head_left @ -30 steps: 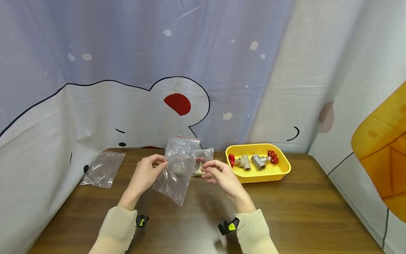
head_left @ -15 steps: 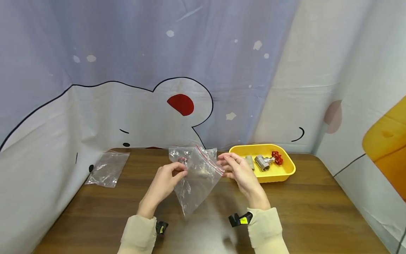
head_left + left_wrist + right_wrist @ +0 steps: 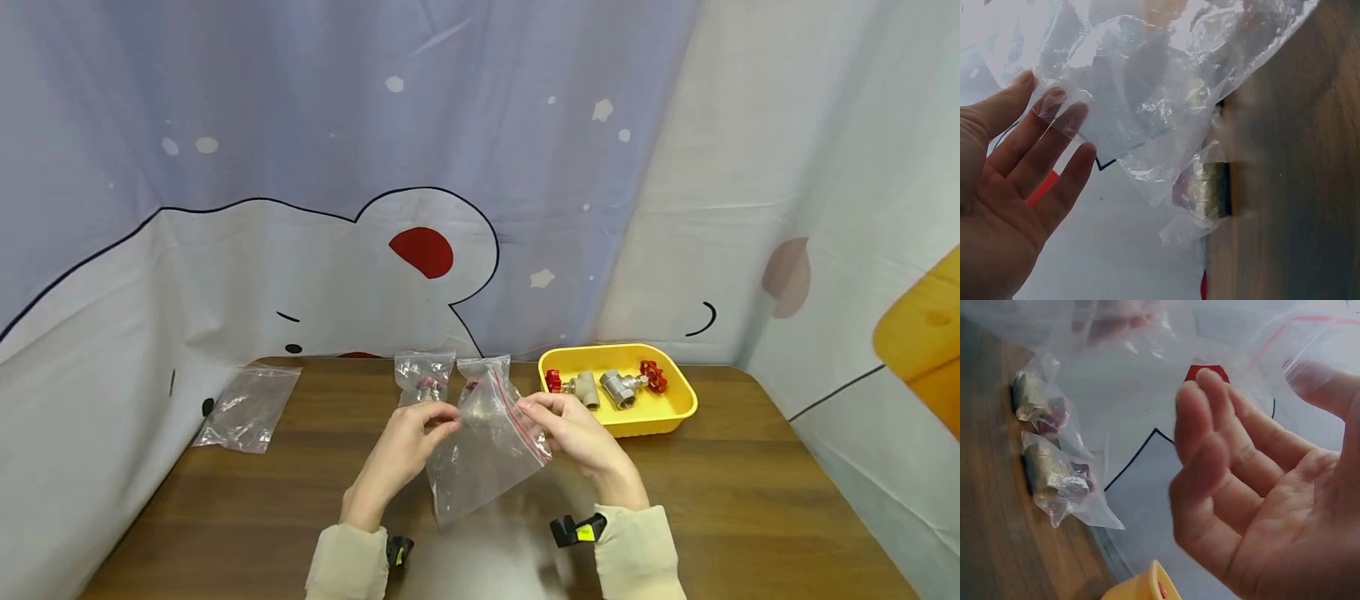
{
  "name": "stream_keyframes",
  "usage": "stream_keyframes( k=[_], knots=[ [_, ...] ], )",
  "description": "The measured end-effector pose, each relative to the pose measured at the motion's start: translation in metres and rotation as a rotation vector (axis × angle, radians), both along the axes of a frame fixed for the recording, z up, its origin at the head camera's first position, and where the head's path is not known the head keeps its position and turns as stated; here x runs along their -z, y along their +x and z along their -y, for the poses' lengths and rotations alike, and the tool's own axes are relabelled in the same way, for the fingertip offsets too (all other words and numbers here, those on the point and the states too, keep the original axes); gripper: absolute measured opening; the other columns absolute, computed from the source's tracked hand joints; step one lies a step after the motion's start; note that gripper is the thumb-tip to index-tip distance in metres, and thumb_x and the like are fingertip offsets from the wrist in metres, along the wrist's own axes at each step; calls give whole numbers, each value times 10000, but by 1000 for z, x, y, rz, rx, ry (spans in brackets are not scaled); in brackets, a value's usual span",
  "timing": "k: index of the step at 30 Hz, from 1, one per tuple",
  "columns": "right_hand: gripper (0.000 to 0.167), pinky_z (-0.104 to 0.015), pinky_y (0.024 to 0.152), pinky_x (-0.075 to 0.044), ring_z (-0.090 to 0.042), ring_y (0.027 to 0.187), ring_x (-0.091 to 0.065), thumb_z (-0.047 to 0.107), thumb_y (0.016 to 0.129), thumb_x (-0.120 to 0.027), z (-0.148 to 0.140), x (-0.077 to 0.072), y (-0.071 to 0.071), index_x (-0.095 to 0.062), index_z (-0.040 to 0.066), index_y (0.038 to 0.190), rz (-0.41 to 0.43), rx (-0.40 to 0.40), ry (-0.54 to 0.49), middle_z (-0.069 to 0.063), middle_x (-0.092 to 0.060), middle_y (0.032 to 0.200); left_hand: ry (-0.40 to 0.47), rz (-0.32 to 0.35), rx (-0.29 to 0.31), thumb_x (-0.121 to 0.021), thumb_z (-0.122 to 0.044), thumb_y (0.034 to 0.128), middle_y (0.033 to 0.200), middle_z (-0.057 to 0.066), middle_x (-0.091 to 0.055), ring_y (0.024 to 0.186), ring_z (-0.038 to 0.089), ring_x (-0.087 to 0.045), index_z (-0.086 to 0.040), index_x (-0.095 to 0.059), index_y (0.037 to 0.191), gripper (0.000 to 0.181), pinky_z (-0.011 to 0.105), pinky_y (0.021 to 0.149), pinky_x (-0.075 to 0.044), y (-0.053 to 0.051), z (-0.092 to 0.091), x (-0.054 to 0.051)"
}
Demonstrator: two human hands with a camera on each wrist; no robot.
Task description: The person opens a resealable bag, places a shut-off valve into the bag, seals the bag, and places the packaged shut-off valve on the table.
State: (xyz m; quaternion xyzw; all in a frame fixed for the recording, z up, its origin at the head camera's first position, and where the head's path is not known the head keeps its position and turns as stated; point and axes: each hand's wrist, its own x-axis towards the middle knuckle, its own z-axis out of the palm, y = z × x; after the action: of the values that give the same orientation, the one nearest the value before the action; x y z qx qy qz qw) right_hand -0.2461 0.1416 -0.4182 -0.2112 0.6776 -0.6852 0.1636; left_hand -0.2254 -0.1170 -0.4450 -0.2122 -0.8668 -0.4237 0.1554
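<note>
In the head view, a clear bag [image 3: 480,479] hangs tilted above the table [image 3: 225,525] between the two hands, its red seal [image 3: 513,417] slanting down toward the right. The left hand [image 3: 405,450] pinches the bag near its left side between thumb and fingers; the right hand [image 3: 581,437] is at the seal end, thumb and forefinger by the plastic. Behind the bag, at the back of the table, two packets [image 3: 425,367] lie side by side, a reddish part showing in each. To their right is a yellow tray [image 3: 648,426] holding a beige valve [image 3: 587,390] and a silver valve [image 3: 621,388], both with red handwheels. A flat bag [image 3: 251,408] lies at the table's far left, and a printed curtain [image 3: 300,133] hangs behind everything. In the left wrist view, the thumb and the tips of two fingers meet the plastic while another finger stands free; one packet with a brass-coloured body shows beyond the bag. In the right wrist view, the thumb tip lies behind the plastic, well apart from the loosely bent fingers, so this hand touches the bag without clasping it. Both packets appear to the left, and a corner of the tray below.
</note>
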Motion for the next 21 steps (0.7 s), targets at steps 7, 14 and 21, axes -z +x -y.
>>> stream_keyframes(
  k=[7,14,21],
  knots=[
    [195,-213,536,-442,-71,594,-530,61,945,-585,0,-2,5,-635,-126,929,-171,0,160,8,-564,681,16,-15,-17,-735,-113,877,938,-57,-702,848,78,-640,-105,-738,979,103,295,744,-530,2,-1,1],
    [162,-223,506,-407,-73,548,-488,54,941,-594,17,-5,13,-632,-46,820,-233,96,235,29,-523,613,-35,-123,-240,-691,-327,925,899,-73,-664,796,132,-658,-164,-718,963,170,375,682,-538,13,-12,-11],
    [215,-231,442,-352,-63,491,-449,92,928,-608,35,-12,21,-597,72,713,-330,187,387,42,-498,563,-156,-117,-399,-503,-563,967,516,-131,-436,482,103,-451,-271,-527,574,490,320,476,-373,35,-33,-30]
  ],
)
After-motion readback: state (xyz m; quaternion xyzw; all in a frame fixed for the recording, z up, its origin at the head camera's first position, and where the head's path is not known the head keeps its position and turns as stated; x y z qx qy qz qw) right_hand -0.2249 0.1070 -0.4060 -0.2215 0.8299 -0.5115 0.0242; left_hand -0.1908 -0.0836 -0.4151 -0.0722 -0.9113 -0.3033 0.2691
